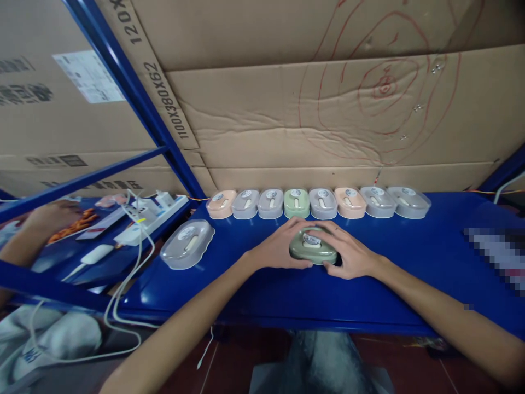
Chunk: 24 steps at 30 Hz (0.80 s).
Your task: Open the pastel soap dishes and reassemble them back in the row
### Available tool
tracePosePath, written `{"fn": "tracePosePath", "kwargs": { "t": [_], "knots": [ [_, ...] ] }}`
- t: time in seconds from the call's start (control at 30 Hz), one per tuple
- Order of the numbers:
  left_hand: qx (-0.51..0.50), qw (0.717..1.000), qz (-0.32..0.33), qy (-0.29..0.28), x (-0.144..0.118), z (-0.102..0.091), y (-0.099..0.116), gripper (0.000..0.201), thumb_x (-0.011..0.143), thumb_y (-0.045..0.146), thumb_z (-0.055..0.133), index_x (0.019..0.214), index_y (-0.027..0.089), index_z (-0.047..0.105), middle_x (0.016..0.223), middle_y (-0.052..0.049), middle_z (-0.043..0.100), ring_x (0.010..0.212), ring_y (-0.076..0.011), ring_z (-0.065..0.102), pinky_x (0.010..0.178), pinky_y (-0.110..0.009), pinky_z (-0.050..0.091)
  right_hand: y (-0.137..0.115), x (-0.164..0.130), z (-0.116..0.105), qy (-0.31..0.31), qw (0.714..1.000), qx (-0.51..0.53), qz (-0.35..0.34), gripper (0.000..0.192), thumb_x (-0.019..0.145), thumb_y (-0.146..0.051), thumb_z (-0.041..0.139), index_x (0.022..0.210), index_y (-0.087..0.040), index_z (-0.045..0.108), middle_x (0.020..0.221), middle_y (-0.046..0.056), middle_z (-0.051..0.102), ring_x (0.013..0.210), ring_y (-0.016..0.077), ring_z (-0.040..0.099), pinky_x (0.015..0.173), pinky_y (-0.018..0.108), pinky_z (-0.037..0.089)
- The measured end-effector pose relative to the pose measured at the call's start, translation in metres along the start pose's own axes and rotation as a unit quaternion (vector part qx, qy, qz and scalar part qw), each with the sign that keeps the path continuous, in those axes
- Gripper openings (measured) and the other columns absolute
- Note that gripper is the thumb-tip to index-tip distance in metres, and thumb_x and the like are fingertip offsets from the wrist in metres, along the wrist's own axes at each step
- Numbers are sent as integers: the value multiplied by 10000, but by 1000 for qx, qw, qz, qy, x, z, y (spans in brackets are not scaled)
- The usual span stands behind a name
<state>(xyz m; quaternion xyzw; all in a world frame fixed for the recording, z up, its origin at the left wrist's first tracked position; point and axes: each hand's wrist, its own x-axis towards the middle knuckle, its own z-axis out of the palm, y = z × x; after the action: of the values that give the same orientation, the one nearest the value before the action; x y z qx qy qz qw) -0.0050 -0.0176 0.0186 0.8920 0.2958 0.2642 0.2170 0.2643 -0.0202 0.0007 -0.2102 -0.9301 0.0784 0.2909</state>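
Between my two hands is a dark green soap box (315,251) with a clear lid and a round label on top. My left hand (283,245) wraps its left side, with fingers over the back edge and thumb at the front. On the opposite side my right hand (350,251) grips it the same way, fingers across the top. Behind them stands a row of similar lidded boxes, among them a light green box (297,203), a peach box (350,203) and a grey box (409,203). Off to the left lies a larger grey box (187,244).
The blue shelf (262,298) ends at a front edge near my lap. A cardboard wall (254,109) closes off the back. At left are a blue post (135,93), a white power strip (151,221), loose cables and another person's hand (53,216).
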Motion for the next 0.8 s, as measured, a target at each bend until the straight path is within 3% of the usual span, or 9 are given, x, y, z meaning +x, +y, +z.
{"fn": "tracePosePath", "kwargs": {
  "t": [0.23, 0.37, 0.6, 0.7, 0.8],
  "knots": [
    [-7, 999, -20, 26, -7, 11, -1, 1009, 744, 536, 945, 1596, 334, 443, 1503, -118, 547, 1459, -379, 509, 1234, -620, 451, -1, -1, -4, -20, 998, 52, 33, 873, 881, -329, 770, 1663, -320, 383, 1674, 157, 412, 1549, 405, 452, 1230, 634, 477],
    [6, 999, -30, 43, -8, 13, -1, 1006, 731, 566, 957, 1566, 292, 467, 1497, -138, 547, 1426, -374, 545, 1226, -601, 471, 1, 3, -2, 0, 995, 82, 56, 814, 921, -442, 797, 1631, -336, 413, 1597, 145, 487, 1477, 381, 541, 1207, 608, 512],
    [9, 998, -39, 48, -8, 11, -1, 1069, 709, 568, 979, 1592, 305, 437, 1569, -134, 557, 1460, -393, 546, 1230, -614, 455, 2, 5, 1, 31, 992, 112, 57, 734, 920, -434, 806, 1569, -315, 487, 1445, 131, 607, 1346, 345, 620, 1143, 585, 553],
    [-6, 997, -46, 57, -8, 10, 1, 1165, 687, 573, 987, 1643, 317, 372, 1578, -141, 565, 1437, -405, 577, 1211, -625, 463, 3, 5, -7, 60, 989, 119, 61, 698, 922, -444, 801, 1550, -322, 523, 1432, 126, 641, 1313, 346, 646, 1113, 586, 562],
    [-10, 997, -54, 57, -10, 5, 2, 1222, 695, 567, 984, 1685, 323, 311, 1556, -148, 583, 1394, -399, 610, 1189, -615, 479, 7, 3, -28, 84, 989, 101, 62, 641, 933, -475, 788, 1519, -332, 570, 1422, 108, 684, 1309, 355, 657, 1121, 594, 542]
  ]
}}
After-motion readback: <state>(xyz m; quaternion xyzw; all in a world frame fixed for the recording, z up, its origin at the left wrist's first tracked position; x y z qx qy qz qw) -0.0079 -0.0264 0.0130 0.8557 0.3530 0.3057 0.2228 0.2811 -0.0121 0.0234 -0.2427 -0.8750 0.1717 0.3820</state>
